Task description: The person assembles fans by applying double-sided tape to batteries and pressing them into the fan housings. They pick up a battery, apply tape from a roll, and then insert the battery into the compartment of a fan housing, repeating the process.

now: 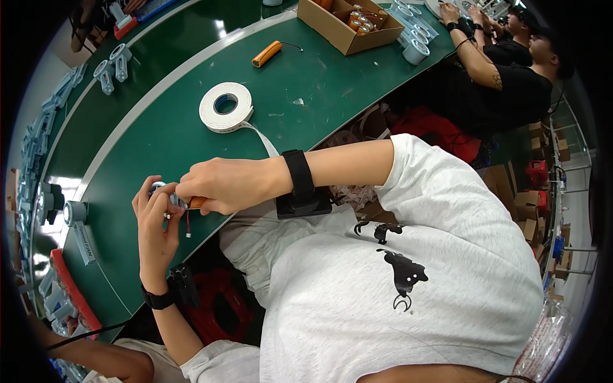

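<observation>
Over the near edge of the green table my two hands meet. My left hand (pixel 155 220) is closed around a small light-blue plastic part (pixel 158 186), mostly hidden by the fingers. My right hand (pixel 220 184) pinches an orange cylindrical battery (pixel 197 202) right against that part. A thin red lead with a small white connector (pixel 188 235) dangles below the fingers. Beyond my right hand a roll of white tape (pixel 208 112) lies flat, its loose strip running toward my right wrist. Farther back on the table rests another orange battery (pixel 267 54) with a lead.
A cardboard box (pixel 348 43) of orange batteries stands at the far side, beside several light-blue housings (pixel 416 52). More light-blue handheld fan parts (pixel 80 220) are at the left, near a red strip (pixel 75 290). Co-workers (pixel 511 89) sit at the right; another person's arm (pixel 102 357) is lower left.
</observation>
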### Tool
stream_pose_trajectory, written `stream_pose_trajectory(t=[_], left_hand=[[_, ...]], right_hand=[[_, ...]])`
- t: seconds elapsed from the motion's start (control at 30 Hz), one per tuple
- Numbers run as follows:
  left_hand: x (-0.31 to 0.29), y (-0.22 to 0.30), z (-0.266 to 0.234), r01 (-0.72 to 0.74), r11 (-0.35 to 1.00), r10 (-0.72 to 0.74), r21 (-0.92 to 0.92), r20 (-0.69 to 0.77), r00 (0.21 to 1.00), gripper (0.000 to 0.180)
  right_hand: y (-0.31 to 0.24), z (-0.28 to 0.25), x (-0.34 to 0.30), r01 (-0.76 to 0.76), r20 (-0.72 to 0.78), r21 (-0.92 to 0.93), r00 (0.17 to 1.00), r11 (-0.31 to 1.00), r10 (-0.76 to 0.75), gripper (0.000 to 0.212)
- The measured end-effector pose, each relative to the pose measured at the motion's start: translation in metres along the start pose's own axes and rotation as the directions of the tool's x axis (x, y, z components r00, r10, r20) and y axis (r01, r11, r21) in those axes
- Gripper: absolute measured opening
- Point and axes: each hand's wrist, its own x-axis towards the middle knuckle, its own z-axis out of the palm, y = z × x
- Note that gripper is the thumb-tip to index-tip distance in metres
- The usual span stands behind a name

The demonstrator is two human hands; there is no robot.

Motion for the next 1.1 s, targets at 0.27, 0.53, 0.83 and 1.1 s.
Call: stream_pose_trajectory(t=[0.27, 0.53, 0.83, 1.1], left_hand=[[-0.002, -0.001, 0.001, -0.026, 1.000, 0.026, 0.016, 0.005, 1.000, 0.013], [-0.006, -0.005, 0.002, -0.053, 0.998, 0.053, -0.015, 0.012, 0.998, 0.016], [0.001, 0.005, -0.005, 0.031, 0.999, -0.029, -0.020, 0.083, 0.996, 0.030], [0.047, -0.027, -0.057, 0.177, 0.973, -0.200, 0.148, 0.154, 0.968, 0.046]], right_hand=[[0.001, -0.003, 0.005, -0.116, 0.096, -0.090, 0.987, 0.989, 0.125, 0.012], [0.011, 0.031, -0.011, -0.237, -0.059, 0.214, 0.965, 0.948, 0.255, 0.012], [0.036, 0.022, 0.006, -0.421, 0.081, 0.276, 0.906, 0.864, 0.416, 0.025], [0.026, -0.031, -0.005, -0.379, -0.177, 0.164, 0.897, 0.911, 0.405, 0.024]])
